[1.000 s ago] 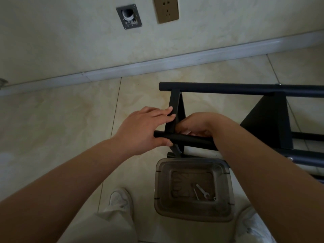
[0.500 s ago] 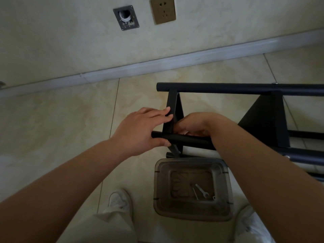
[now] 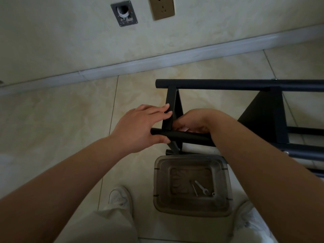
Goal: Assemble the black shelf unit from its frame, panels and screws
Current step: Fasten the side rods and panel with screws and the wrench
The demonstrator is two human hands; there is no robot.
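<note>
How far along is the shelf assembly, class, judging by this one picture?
Done: the black frame lies on its side with two panels already joined to its tubes. In hand: the left hand grips the near tube beside the end panel; the right hand works behind that joint, fingers hidden. Left: unclear; a spanner lies in the plastic tub.

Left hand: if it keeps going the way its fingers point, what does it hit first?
The left hand points right, its fingertips already on the flat black bracket, so that comes first. Past it sits the right hand, though depth between them is unclear.
</note>
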